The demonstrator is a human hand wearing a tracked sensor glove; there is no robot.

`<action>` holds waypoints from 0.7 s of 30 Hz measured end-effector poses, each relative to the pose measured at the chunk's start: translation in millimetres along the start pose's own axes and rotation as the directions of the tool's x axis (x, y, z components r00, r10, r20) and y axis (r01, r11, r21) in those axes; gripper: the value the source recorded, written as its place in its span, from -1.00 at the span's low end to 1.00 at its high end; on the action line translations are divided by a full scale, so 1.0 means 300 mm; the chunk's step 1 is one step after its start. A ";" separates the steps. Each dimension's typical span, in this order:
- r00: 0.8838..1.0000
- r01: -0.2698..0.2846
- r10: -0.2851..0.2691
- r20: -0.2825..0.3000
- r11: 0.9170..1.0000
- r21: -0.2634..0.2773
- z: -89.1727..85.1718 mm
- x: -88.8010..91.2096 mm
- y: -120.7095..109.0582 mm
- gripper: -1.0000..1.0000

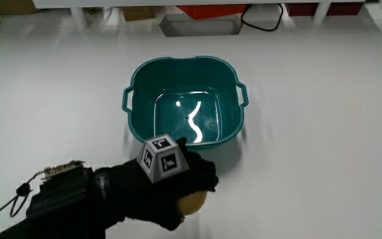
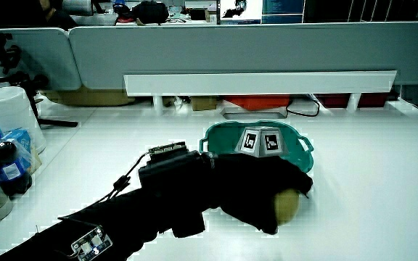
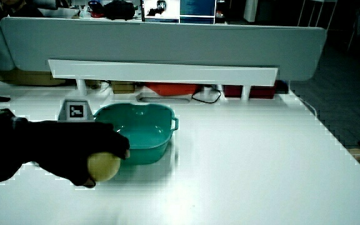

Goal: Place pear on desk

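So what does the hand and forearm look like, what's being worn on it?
The hand wears a black glove with a small grey cube on its back, carrying black-and-white square patterns. A black sleeve covers the forearm, with a small boxy module at the wrist and a thin cable trailing from it.

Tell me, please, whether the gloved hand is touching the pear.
Touching. In a side view the hand has its fingers curled over the pear, which shows just under them, beside the teal basin.

Pear [image 1: 192,202] under hands [image 1: 171,186], just beside basin [image 1: 138,73], nearer the person.
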 end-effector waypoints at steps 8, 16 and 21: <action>1.000 0.004 -0.003 0.025 1.000 -0.030 -0.047 0.002 0.008 0.00; 1.000 -0.014 0.014 -0.009 0.998 -0.058 -0.128 -0.023 0.043 0.00; 0.999 -0.034 0.034 -0.005 0.996 -0.082 -0.164 -0.044 0.059 0.00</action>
